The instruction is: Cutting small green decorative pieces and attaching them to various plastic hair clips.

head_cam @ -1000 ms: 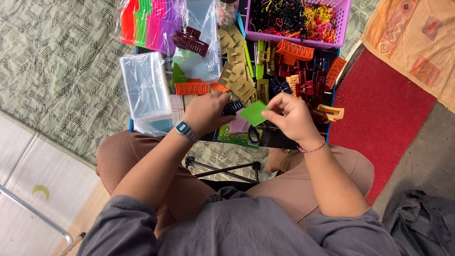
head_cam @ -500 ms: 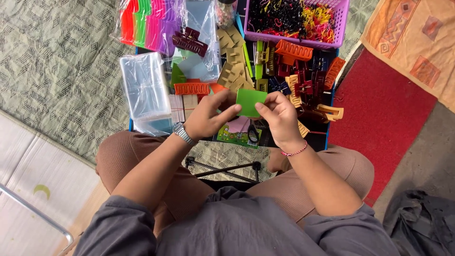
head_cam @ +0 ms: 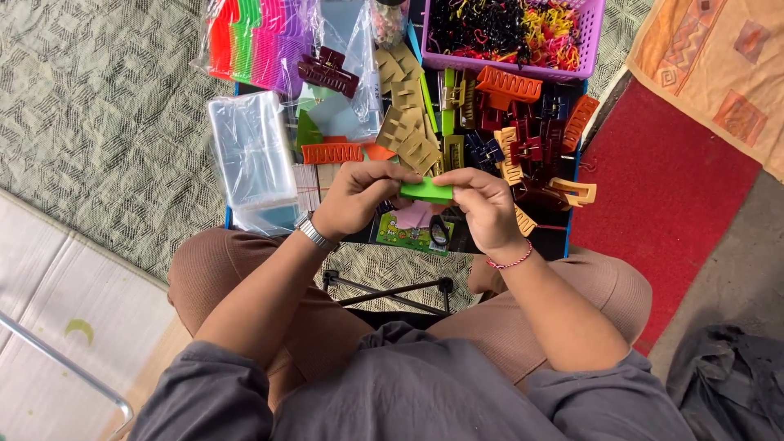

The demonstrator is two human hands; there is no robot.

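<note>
A small green card (head_cam: 426, 191) is pinched between both my hands, held edge-on above a tray. My left hand (head_cam: 358, 194), with a metal watch on its wrist, grips the card's left end. My right hand (head_cam: 483, 206), a red bead bracelet on the wrist, grips its right end. Under the hands lie pink and green cards (head_cam: 412, 227) and a black clip. Beyond them the tray (head_cam: 567, 237) holds several hair claw clips (head_cam: 523, 122) in orange, maroon, tan and olive.
A stack of clear plastic bags (head_cam: 251, 155) lies left of the tray. Packs of coloured combs (head_cam: 260, 37) sit at the back left. A purple basket (head_cam: 523, 33) of small clips stands behind. A red mat (head_cam: 661, 196) is on the right, a patterned green mat (head_cam: 98, 106) on the left.
The green card has turned from facing up to edge-on, and both hands have closed in on its two ends, slightly lower over the tray.
</note>
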